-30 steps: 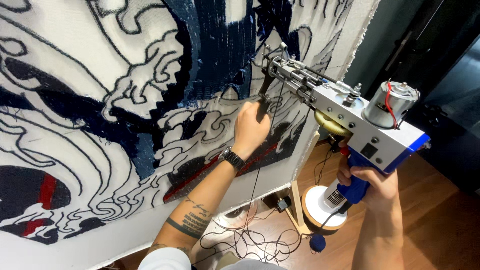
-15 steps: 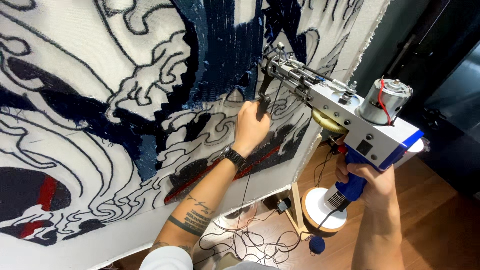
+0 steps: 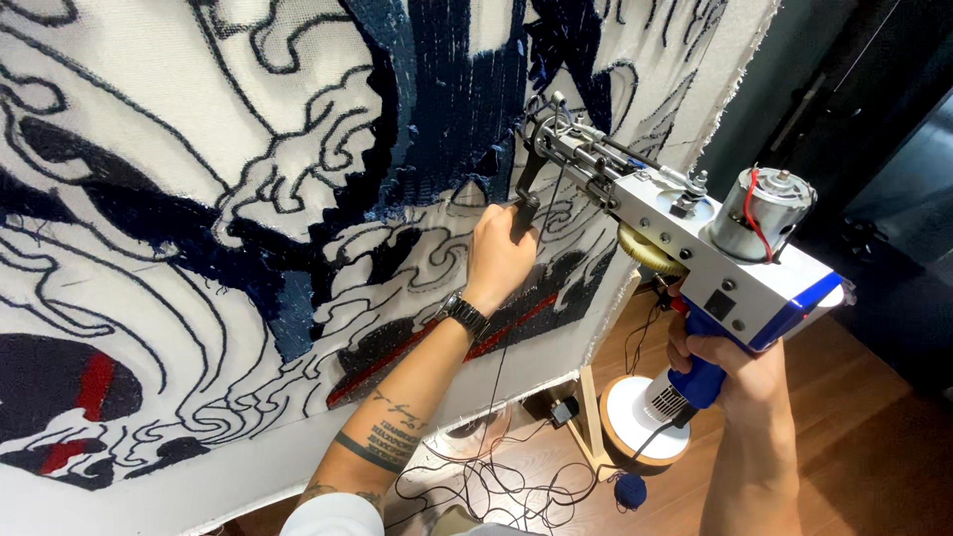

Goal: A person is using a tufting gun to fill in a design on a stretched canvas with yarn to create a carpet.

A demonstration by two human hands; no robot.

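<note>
A white and blue tufting gun (image 3: 695,238) with a silver motor on top points its needle end at a stretched white cloth (image 3: 199,129) that bears a dark blue, black and red pattern. My right hand (image 3: 740,372) is closed around the gun's blue rear grip. My left hand (image 3: 501,253) grips the black front handle below the needle, right against the cloth. A black watch sits on my left wrist. A dark yarn strand hangs from the gun toward the floor.
A wooden frame leg (image 3: 596,417) stands at the cloth's lower right edge. On the wood floor lie a white yarn cone on a round base (image 3: 645,422), a small blue yarn ball (image 3: 628,489) and tangled dark cords (image 3: 476,476). Dark furniture fills the right side.
The gun and both hands have shifted slightly up along the cloth, with the needle staying at the dark blue area.
</note>
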